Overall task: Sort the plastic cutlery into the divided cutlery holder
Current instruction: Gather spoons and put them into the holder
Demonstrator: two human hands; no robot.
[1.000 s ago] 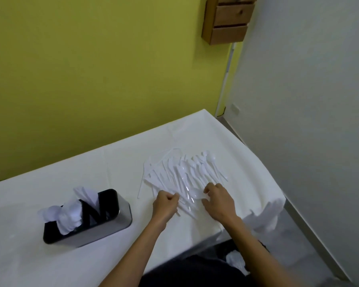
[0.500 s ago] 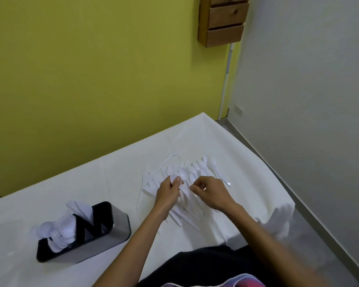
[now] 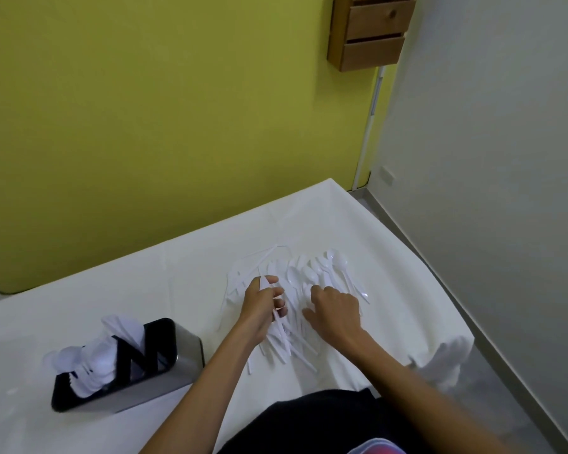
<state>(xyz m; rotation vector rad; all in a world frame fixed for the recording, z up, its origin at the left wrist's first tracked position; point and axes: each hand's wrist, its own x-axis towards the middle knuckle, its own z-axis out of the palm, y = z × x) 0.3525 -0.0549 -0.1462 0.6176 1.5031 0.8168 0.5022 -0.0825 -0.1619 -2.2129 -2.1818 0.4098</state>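
Observation:
A heap of white plastic cutlery lies spread on the white tablecloth, spoons at its far right. My left hand is over the heap's left part, fingers curled around a white plastic piece that sticks out above and below the fist. My right hand rests on the heap's middle with its fingers spread among the pieces; I see nothing gripped in it. The divided cutlery holder, steel with a black rim, stands at the left front with white spoons in its left compartments.
The table butts against a yellow-green wall at the back. Its right edge drops to a grey floor beside a grey wall. A wooden drawer unit hangs high on the wall. My dark-clothed lap shows below the table's near edge.
Both hands moved up into the heap from its near edge. The left hand closed on a white piece, and the right hand went from pinching to spread over the pile.

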